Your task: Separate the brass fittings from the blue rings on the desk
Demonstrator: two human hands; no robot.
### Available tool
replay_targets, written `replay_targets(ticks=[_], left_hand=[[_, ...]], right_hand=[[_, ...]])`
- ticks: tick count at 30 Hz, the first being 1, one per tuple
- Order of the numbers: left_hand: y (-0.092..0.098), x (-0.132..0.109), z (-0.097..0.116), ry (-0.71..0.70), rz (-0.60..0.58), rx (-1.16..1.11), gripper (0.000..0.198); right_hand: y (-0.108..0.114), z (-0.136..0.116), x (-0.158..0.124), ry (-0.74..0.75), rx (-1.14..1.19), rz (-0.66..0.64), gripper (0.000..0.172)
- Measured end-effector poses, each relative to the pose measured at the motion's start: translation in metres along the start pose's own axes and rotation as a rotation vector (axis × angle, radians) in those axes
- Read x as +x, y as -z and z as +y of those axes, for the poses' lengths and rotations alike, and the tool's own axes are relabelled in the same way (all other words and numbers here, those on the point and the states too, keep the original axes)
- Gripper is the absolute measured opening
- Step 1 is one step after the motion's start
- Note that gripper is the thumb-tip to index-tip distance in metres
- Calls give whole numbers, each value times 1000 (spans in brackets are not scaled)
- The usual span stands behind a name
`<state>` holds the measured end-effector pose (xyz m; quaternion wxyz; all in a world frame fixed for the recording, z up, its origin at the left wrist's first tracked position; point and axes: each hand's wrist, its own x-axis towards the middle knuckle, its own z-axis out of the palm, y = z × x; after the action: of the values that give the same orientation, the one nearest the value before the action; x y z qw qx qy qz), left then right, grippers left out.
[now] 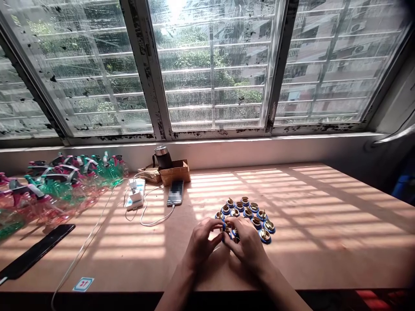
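My left hand (202,242) and my right hand (248,250) are close together above the wooden table (324,263), with the fingers curled in. They are at the edge of a bunch of little round parts (249,214), each with a blue ring and a gold middle. I think my fingers are pinching one of these parts, but they hide it, so I cannot tell for sure. The other parts sit in a tight bunch just past my hands, maybe so they are easy to reach. Well off to the left lies a big heap of pink and green plastic spray bottles (61,194). A phone (175,193) has a white wire going to a white charger (135,194), near a cardboard box (174,172), under the bright window (210,65).
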<state>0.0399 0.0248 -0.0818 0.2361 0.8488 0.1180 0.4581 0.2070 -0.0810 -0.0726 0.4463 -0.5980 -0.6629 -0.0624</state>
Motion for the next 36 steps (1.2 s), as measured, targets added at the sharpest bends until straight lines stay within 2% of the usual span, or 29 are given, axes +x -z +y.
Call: replay_targets(ticks=[6, 14, 18, 25, 36], left_hand=[[2, 3, 1, 1, 29, 16, 32], [2, 3, 5, -49, 49, 24, 30], [2, 3, 7, -80, 23, 60, 26], [3, 5, 11, -86, -6, 70, 20], [-3, 3, 9, -3, 1, -93, 36]], right_hand=[[2, -2, 2, 39, 65, -29, 25], [1, -3, 2, 40, 30, 22, 25], [-4, -2, -1, 2, -29, 51, 31], [-8, -1, -4, 19, -63, 10, 40], [-3, -1, 2, 55, -78, 48, 46]])
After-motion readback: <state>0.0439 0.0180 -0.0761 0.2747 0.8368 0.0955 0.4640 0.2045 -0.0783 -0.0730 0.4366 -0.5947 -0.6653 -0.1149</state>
